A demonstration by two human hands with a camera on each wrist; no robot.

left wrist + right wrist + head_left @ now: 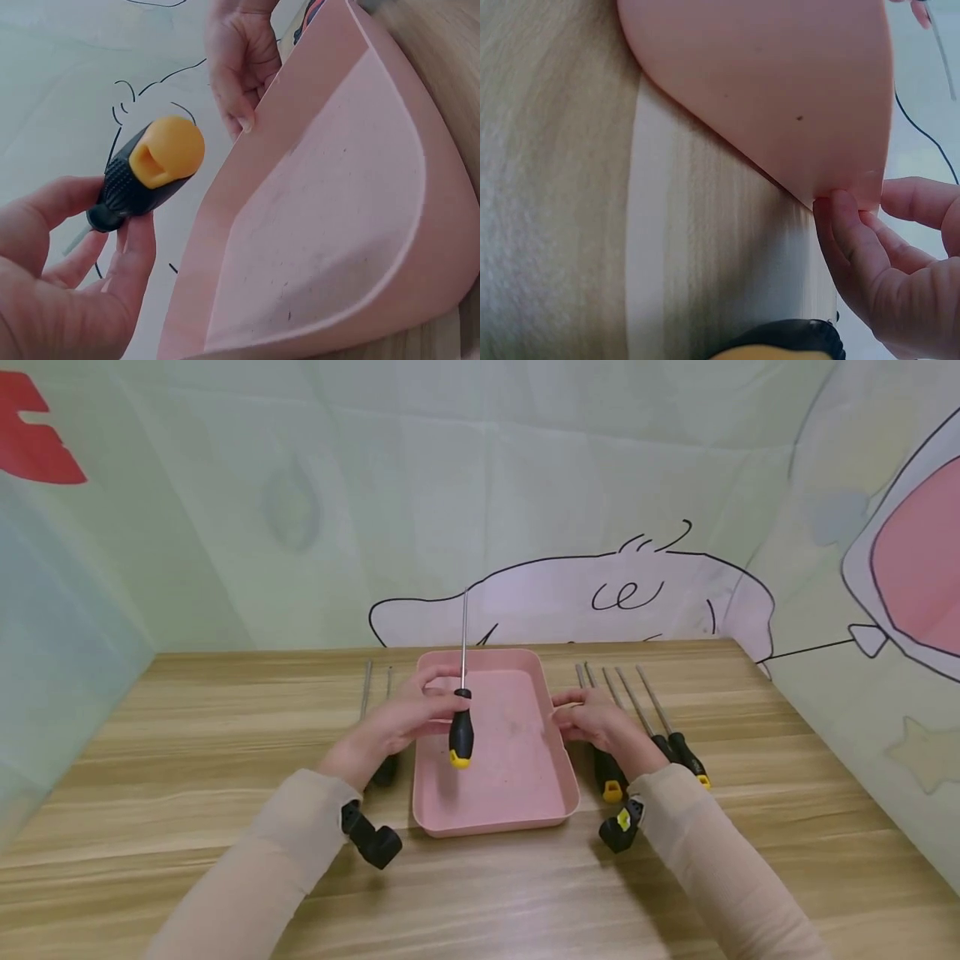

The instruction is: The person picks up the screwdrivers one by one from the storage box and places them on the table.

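Note:
My left hand (405, 714) pinches a screwdriver (462, 731) near the top of its black handle. Its yellow end points toward me and its metal shaft points away, above the left side of a pink tray (517, 777). Close up in the left wrist view, the screwdriver (131, 176) sits between thumb and fingers, off to the side of the tray. My right hand (592, 718) grips the tray's right wall; in the right wrist view its fingers press the outside of the pink wall (780, 97) at the rim.
Left of the tray lie two screwdrivers, one with a black handle (386, 770), partly hidden by my left hand. Several more screwdrivers lie right of it, including a yellow-ended one (610, 777) and an outer one (686, 754). A printed cloth (375, 510) hangs behind the wooden table (210, 735).

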